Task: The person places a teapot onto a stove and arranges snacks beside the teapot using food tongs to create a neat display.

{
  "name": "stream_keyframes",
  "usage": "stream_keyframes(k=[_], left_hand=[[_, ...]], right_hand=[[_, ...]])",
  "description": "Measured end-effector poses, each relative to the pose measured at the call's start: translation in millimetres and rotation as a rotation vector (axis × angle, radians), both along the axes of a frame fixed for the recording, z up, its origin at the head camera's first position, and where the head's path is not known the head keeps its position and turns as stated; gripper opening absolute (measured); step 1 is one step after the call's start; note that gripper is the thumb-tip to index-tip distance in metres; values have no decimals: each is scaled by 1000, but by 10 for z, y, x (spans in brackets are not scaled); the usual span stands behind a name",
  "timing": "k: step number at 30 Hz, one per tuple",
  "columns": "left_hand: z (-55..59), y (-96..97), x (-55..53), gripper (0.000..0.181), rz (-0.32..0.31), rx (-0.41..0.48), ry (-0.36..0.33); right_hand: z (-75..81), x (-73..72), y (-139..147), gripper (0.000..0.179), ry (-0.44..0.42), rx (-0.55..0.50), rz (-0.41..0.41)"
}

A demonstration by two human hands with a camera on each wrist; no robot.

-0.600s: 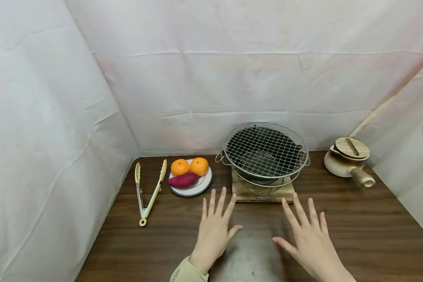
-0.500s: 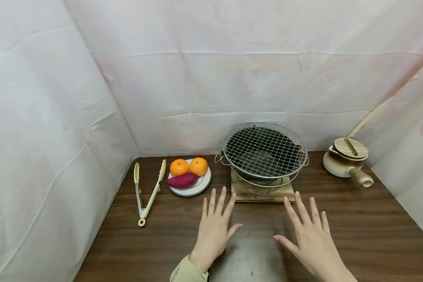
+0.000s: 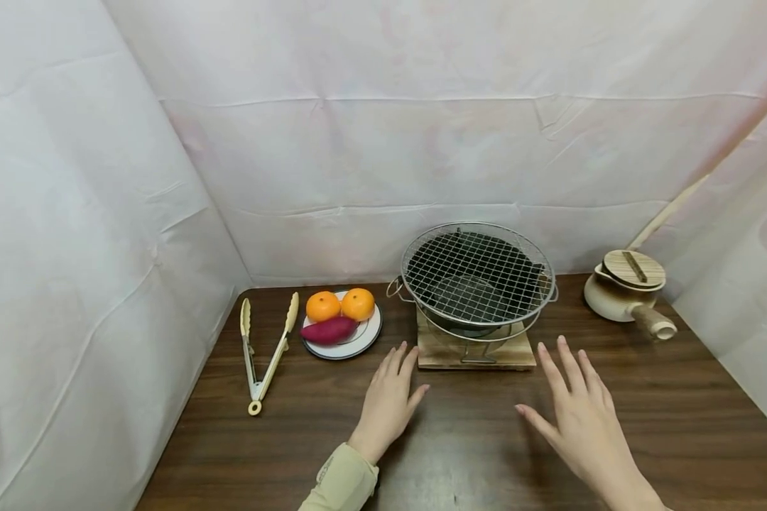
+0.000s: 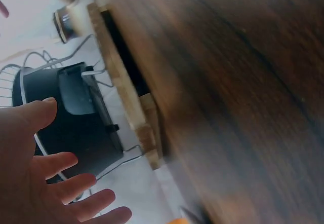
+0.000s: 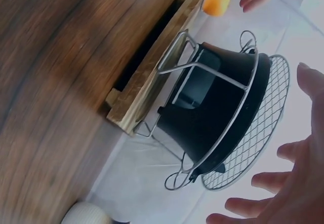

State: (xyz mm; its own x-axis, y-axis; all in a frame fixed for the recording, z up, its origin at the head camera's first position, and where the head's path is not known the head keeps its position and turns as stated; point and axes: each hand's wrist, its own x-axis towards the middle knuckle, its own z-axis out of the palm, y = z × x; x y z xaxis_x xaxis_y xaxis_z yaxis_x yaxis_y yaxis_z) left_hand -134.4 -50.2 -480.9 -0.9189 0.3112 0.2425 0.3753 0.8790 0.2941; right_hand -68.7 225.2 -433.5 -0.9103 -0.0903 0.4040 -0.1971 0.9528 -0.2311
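My left hand (image 3: 386, 404) hovers over the table, front left of a round grill, its fingers loosely extended and holding nothing. To the front right of the grill, my right hand (image 3: 581, 419) is spread with nothing in it. Between and beyond them stands the black grill (image 5: 212, 107) in a wire frame, topped by a mesh rack (image 3: 476, 273) and set on a wooden board (image 3: 476, 353). Left of it, a white plate (image 3: 358, 345) bears two oranges (image 3: 357, 304) and a purple sweet potato (image 3: 329, 331).
Tongs (image 3: 258, 376) with cream tips lie spread at the left of the brown table (image 3: 460, 454). A cream-and-brown pot (image 3: 613, 298) with a wooden lid (image 3: 634, 267) and side handle stands at the back right. White cloth (image 3: 371, 156) hangs behind and at both sides.
My right hand has moved to the right, away from the left one. My left hand's fingers have drawn closer together and it has turned slightly. The objects stay in place.
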Motion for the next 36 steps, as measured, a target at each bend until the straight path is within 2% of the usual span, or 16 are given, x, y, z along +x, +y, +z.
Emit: stream_keyframes(k=[4,13,22,36], left_hand=[[-50,22,-68,60,-5,16,-38],[-164,58,-218,59,-11,30,-61],[-239,65,-290,57,-20,31,-46],[-321,97,-444,54,-24,-54,-54]], right_hand=[[-9,-27,37,96,12,-8,-11],[-18,-84,101,97,28,-18,-26],[-25,-94,148,96,53,-23,-40],[-17,-131,227,95,52,-31,-55]])
